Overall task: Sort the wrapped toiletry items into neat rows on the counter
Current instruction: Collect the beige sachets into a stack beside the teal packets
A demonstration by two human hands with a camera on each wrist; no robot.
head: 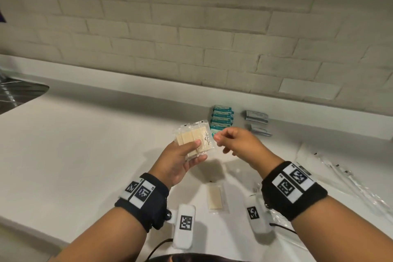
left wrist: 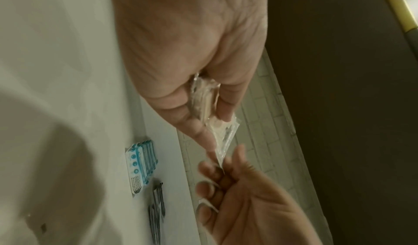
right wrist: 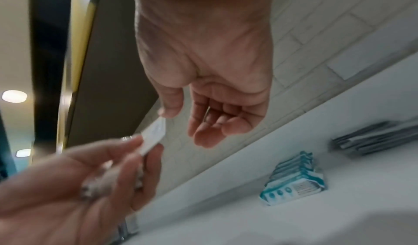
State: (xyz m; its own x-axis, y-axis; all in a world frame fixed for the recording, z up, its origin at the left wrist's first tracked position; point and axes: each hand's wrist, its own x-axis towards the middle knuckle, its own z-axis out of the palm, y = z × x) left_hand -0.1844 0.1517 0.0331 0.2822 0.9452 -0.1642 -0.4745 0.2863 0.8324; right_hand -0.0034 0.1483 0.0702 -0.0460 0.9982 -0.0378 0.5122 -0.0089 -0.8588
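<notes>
1. Up above the counter [head: 85,138], the left hand [head: 176,161] grips a fanned bunch of clear-wrapped beige packets [head: 194,140], thumb on top and fingers beneath.
2. Beside it, the right hand [head: 238,142] has its fingers curled, thumb and forefinger at the bunch's right edge; whether they pinch the wrapper I cannot tell.
3. One more beige packet [head: 215,198] lies flat near the counter's front edge.
4. Teal packets [head: 222,120] form a row by the back edge, with grey sachets [head: 257,121] just beside them to the right.

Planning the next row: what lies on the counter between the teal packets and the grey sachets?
Bare counter separates the teal packets from the grey sachets, per the head view.
</notes>
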